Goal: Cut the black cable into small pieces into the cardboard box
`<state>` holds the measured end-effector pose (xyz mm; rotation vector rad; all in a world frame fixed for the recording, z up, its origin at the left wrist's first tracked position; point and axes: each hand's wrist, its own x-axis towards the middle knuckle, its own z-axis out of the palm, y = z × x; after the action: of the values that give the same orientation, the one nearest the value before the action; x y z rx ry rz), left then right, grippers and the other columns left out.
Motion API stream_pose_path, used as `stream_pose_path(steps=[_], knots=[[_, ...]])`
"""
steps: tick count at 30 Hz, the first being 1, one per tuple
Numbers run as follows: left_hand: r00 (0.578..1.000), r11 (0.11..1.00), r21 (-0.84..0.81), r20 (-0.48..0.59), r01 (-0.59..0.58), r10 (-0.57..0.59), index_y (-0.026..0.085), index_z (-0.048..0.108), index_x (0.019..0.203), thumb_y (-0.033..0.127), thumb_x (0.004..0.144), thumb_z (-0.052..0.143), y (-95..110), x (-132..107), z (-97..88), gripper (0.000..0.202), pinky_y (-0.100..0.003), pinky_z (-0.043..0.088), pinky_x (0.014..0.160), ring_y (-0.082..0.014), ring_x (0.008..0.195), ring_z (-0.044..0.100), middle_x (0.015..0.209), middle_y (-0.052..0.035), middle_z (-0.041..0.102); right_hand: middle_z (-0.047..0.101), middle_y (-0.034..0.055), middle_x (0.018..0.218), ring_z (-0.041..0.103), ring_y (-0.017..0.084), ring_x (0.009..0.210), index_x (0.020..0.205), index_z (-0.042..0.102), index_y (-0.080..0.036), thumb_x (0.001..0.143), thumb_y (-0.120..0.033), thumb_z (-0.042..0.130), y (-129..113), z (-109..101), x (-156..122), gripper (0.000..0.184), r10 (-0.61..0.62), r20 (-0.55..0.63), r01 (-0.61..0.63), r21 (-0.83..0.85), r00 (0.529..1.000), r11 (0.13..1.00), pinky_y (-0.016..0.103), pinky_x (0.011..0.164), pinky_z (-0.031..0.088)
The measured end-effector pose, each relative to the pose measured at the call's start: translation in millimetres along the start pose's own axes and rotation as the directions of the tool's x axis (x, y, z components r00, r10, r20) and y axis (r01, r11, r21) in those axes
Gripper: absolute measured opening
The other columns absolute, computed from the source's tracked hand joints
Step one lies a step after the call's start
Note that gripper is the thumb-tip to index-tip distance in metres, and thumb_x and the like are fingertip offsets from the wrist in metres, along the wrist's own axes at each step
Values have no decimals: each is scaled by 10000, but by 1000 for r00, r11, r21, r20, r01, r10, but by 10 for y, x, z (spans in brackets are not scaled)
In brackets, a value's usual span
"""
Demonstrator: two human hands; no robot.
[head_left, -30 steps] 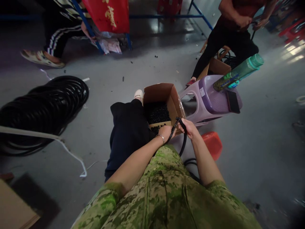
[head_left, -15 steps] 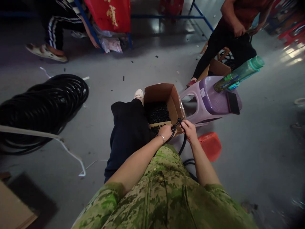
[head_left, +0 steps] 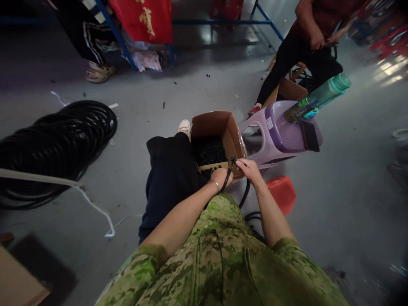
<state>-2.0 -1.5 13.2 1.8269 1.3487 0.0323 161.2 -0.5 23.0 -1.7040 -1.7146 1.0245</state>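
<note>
"Fingers of the left hand (head_left: 221, 175) are wrapped around a black tube (head_left: 226, 180), and its end pokes up past them, slanting to the far right."

"What about the right hand (head_left: 250, 168)?"

"Reaching in from the right, thumb and forefinger just beside that end. From where I stand I can't tell whether they pinch it or merely sit against it. Something's at the tip, too small and dark for me to make out."

"And where are they working?"

"Over the near right corner of an open cardboard box (head_left: 212, 123), right of that dark-trousered leg (head_left: 172, 180). Small black pieces (head_left: 210, 153) fill the bottom of it, with a cardboard strip (head_left: 218, 165) parting off a few on the near side."

"Another stretch of tube (head_left: 245, 195) curves below the right hand. Same one?"

"Could be; the hands hide whether they join."

"So how would you handle it?"

"I'd want the left grip close behind the end, snug rather than crushing, because a tube like that probably bends away when pressed. Then I'd bring the right fingertips straight along it, not from the side, with steady pressure and perhaps a slight twist if it resists."

"And any slack?"

"Let it hang loose, away from the right wrist. A tug there could pull the end off line."
</note>
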Motion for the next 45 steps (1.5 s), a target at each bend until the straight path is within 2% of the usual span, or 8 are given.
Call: stream_pose_path(steps=[8, 12, 17, 24, 30, 34, 38, 45], knots=[[990, 976, -175, 81, 130, -118, 104, 740, 796, 423, 905, 354, 21, -6, -61, 513, -288, 512, 675, -198, 584, 643, 581, -102, 654, 552, 4, 566, 503, 137, 585, 607, 560, -196, 902, -504, 418, 36, 31, 112, 450, -46, 3, 46, -149, 999, 988, 231, 582, 353], [992, 983, -130, 18, 126, -125, 113, 744, 812, 426, 884, 419, 14, 7, -56, 457, -293, 506, 719, -221, 710, 673, 675, -122, 691, 620, 25, 635, 564, 158, 631, 714, 628, -199, 911, -457, 427, 54, 71, 119, 382, -66, -39, 56, -229, 997, 972, 244, 628, 385], [994, 989, -98, -13, 108, -109, 133, 740, 848, 454, 871, 468, -20, 33, -18, 421, -321, 505, 787, -257, 865, 681, 866, -148, 727, 652, 33, 683, 602, 173, 672, 875, 666, -197, 927, -415, 432, 57, 112, 76, 324, -67, -106, 43, -216, 992, 975, 247, 652, 420], [997, 994, -70, -2, 78, -79, 152, 702, 1006, 477, 844, 514, -63, 82, 107, 409, -328, 508, 818, -269, 943, 677, 990, -150, 722, 667, 27, 726, 589, 152, 673, 804, 667, -186, 934, -392, 460, -42, -43, 48, 320, -158, 148, 190, -233, 976, 954, 232, 641, 411], [993, 991, -67, 27, 117, -115, 147, 718, 955, 440, 876, 463, -21, 49, 30, 396, -313, 499, 827, -262, 960, 670, 996, -149, 723, 668, 29, 706, 592, 146, 673, 718, 637, -186, 940, -331, 486, -129, -42, 133, 305, -189, 199, 248, -330, 961, 911, 226, 642, 389], [990, 985, -96, 33, 141, -139, 120, 732, 903, 373, 910, 380, 18, 1, -65, 433, -308, 493, 817, -254, 930, 674, 956, -154, 727, 679, 34, 714, 610, 149, 690, 711, 637, -187, 943, -300, 482, -114, 15, 172, 301, -167, 177, 224, -379, 970, 898, 229, 659, 388], [987, 979, -120, 21, 163, -162, 98, 733, 840, 374, 907, 398, 30, -7, -98, 439, -313, 490, 803, -253, 882, 675, 873, -159, 725, 702, 41, 780, 634, 160, 736, 777, 668, -197, 935, -310, 489, -72, 63, 164, 264, -131, 110, 164, -388, 985, 907, 232, 681, 402], [986, 982, -98, -17, 164, -166, 131, 745, 844, 451, 864, 476, -1, 31, -60, 419, -314, 493, 783, -282, 909, 682, 924, -169, 733, 654, 20, 683, 602, 154, 664, 766, 632, -208, 952, -415, 396, 1, 180, 62, 365, -49, -41, 41, -195, 998, 980, 232, 649, 431]])
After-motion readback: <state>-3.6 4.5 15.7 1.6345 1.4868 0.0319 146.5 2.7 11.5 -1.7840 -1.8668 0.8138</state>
